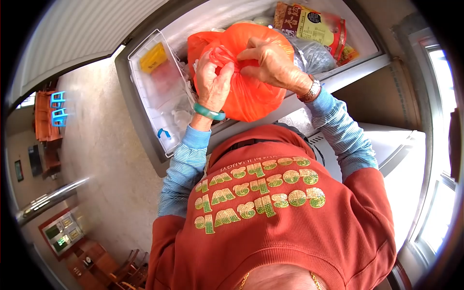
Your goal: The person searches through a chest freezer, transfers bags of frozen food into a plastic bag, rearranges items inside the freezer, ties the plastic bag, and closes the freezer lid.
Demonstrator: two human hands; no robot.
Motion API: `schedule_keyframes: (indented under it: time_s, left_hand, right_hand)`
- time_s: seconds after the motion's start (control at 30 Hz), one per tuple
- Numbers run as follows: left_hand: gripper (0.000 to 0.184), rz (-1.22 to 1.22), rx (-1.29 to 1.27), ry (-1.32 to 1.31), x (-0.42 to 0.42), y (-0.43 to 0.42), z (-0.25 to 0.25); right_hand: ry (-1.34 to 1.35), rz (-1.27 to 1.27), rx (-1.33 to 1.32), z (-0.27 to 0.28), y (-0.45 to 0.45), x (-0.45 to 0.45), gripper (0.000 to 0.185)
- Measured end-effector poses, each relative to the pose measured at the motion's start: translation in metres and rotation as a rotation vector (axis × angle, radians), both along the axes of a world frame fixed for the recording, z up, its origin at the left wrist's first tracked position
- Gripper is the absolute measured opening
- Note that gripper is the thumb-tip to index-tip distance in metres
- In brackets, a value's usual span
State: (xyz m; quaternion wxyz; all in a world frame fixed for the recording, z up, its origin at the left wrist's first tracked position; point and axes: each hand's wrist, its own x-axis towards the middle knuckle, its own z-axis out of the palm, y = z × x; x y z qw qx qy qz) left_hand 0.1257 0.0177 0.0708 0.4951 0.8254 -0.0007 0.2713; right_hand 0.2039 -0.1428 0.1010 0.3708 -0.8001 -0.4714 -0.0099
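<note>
A full red plastic bag [258, 99] rests at the front edge of the chest freezer [140, 104], its top bunched together. My left hand [212, 82], with a green bangle at the wrist, is closed on the gathered plastic at the bag's mouth. Opposite it, my right hand [275, 63], wearing a watch [311, 91], pinches the bag's neck between thumb and fingers. Both hands nearly meet over the middle of the bag. What lies inside the bag is hidden.
A white wire basket [133, 77] holding a yellow packet [153, 58] hangs at the freezer's left. Printed food packets [311, 29] and a clear plastic bag [314, 54] lie at the right. The raised lid [87, 29] stands upper left. Blue stools [58, 108] stand farther off.
</note>
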Motion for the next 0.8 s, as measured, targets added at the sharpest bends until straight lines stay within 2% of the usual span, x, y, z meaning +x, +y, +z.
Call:
schedule_keyframes:
  time_s: [0.03,0.07,0.13,0.27,0.33,0.4,0.47,0.53,0.6,0.63,0.7,0.73,0.8]
  left_hand:
    - [0.015,-0.035,-0.185,0.046,0.000,0.001,0.000]
    - [0.015,-0.035,-0.185,0.045,-0.001,0.002,0.000]
    - [0.015,0.013,-0.349,0.115,-0.005,0.004,0.002]
    - [0.016,0.027,-0.293,0.030,-0.005,0.009,0.000]
    - [0.015,0.035,-0.315,0.035,-0.009,0.005,0.004]
    - [0.015,0.041,-0.339,0.041,-0.013,0.000,0.008]
    - [0.012,0.081,-0.242,-0.001,-0.017,-0.003,0.013]
    - [0.013,0.071,-0.217,0.038,-0.022,-0.006,0.019]
    - [0.014,0.054,-0.190,0.077,-0.024,-0.009,0.026]
    - [0.015,0.028,0.048,0.055,-0.025,-0.011,0.030]
    - [0.021,-0.043,0.436,0.078,-0.024,-0.010,0.030]
    - [0.021,-0.042,0.437,0.078,-0.025,-0.010,0.030]
    - [0.027,-0.028,0.645,0.191,-0.030,-0.011,0.027]
  right_hand:
    - [-0.010,0.012,-0.012,0.000,-0.001,0.001,0.025]
    - [-0.011,0.011,-0.011,0.000,-0.001,0.001,0.025]
    - [0.029,0.010,0.002,0.002,-0.001,0.001,0.022]
    - [0.081,-0.007,0.000,0.002,0.001,0.001,0.018]
    - [0.230,-0.021,0.085,-0.007,0.002,0.007,0.015]
    - [0.218,-0.010,0.091,-0.012,0.001,0.010,0.015]
    - [0.205,0.002,0.099,-0.011,-0.002,0.008,0.016]
    - [-0.018,0.086,0.069,-0.004,-0.008,0.002,0.018]
    - [-0.103,0.029,0.019,-0.009,-0.005,-0.004,0.020]
    - [-0.191,-0.027,-0.031,-0.010,-0.004,-0.006,0.023]
    - [-0.171,-0.029,0.019,-0.013,-0.001,0.001,0.023]
    - [-0.151,-0.025,0.069,-0.013,0.000,0.004,0.024]
    - [-0.141,-0.028,0.086,-0.008,0.000,0.006,0.022]
